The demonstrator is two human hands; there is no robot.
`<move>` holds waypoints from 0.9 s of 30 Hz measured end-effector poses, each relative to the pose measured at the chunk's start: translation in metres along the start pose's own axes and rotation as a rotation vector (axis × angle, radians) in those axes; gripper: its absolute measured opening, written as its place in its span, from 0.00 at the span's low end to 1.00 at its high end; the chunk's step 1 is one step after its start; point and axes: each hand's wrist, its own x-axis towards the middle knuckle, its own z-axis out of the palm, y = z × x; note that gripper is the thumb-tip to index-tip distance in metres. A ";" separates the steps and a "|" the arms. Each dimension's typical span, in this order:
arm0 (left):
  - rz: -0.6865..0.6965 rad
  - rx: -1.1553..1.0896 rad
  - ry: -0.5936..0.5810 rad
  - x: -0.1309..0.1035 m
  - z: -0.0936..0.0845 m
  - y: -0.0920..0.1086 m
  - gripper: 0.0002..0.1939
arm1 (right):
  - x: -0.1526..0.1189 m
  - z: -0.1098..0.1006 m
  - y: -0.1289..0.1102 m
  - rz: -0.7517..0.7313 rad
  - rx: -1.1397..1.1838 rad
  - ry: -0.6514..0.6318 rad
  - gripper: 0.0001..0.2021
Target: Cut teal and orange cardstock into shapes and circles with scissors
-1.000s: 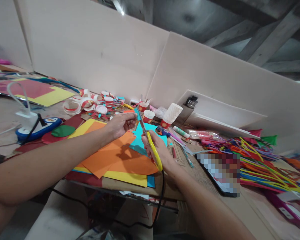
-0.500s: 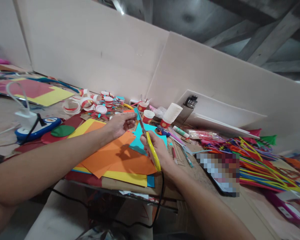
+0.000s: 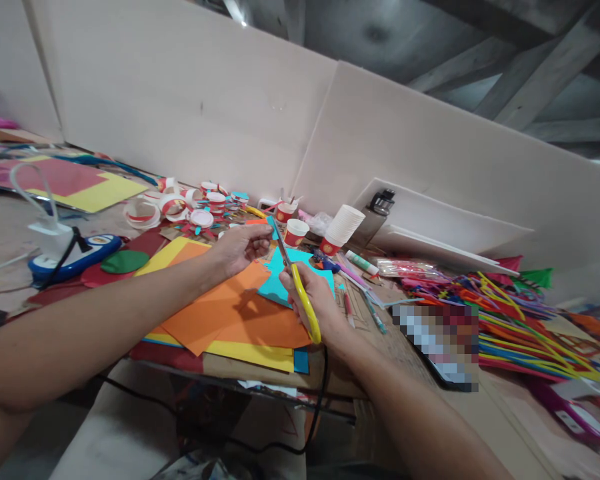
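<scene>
My left hand (image 3: 245, 249) pinches a small piece of blue paper (image 3: 273, 229) between thumb and fingertips. In my right hand (image 3: 314, 293) is a pair of scissors with yellow handles (image 3: 306, 308), held with the blades (image 3: 281, 241) pointing up and away, right at the blue piece. Whether the blades are parted is too small to tell. Below both hands lie a larger turquoise sheet (image 3: 275, 291) and orange sheets (image 3: 240, 327), with yellow paper (image 3: 270, 359) underneath.
Behind my hands stand a paper cup (image 3: 296, 232) and a leaning stack of cups (image 3: 345, 227). Cut cup pieces (image 3: 174, 205) lie at the back left. A blue power strip (image 3: 93, 253) is on the left. Phone (image 3: 437, 347) and pipe cleaners (image 3: 525, 333) lie right.
Almost nothing differs. Both hands, the scissors and the blue paper piece stay in nearly the same place.
</scene>
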 end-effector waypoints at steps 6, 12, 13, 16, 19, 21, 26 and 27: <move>-0.019 0.033 0.024 0.000 0.001 0.002 0.03 | -0.001 0.000 0.000 -0.020 -0.069 -0.027 0.15; -0.016 0.017 0.011 -0.001 0.003 0.004 0.03 | -0.002 0.000 -0.001 -0.062 -0.111 -0.028 0.13; -0.018 0.015 0.007 -0.002 0.003 0.005 0.03 | -0.003 0.000 -0.002 -0.065 -0.117 -0.028 0.13; -0.025 0.017 -0.002 -0.002 0.004 0.005 0.03 | -0.003 0.000 -0.005 -0.064 -0.128 -0.029 0.12; -0.027 0.024 -0.002 -0.002 0.003 0.006 0.04 | -0.004 -0.001 -0.006 -0.071 -0.133 -0.034 0.12; -0.028 0.028 0.000 -0.002 0.003 0.006 0.04 | -0.004 -0.001 -0.006 -0.076 -0.137 -0.037 0.12; -0.045 0.043 0.006 -0.002 0.004 0.006 0.04 | -0.005 -0.002 -0.005 -0.090 -0.162 -0.008 0.12; -0.047 0.047 0.006 -0.002 0.004 0.006 0.04 | -0.005 -0.002 -0.005 -0.083 -0.164 -0.006 0.12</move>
